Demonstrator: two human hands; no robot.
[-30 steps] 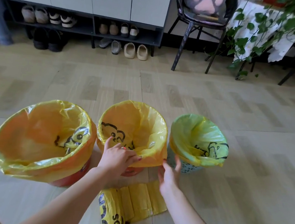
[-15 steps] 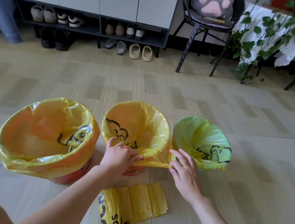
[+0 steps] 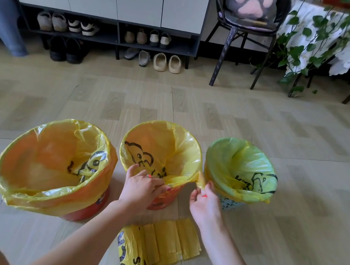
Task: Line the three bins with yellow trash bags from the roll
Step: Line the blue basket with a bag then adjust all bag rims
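Three bins stand in a row on the wood-look floor, each holding a yellow bag: left bin, middle bin, right bin. Your left hand grips the middle bag at its near rim; your right hand pinches its loose edge. The roll lies just behind your hands. A shoe rack and chair stand beyond.

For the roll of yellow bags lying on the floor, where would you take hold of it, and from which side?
Grip the rolled end nearest the camera, coming from above with fingers across its width. It is the thick, bunched part; the unrolled bags lie flat on the floor and would likely just trail or tear.
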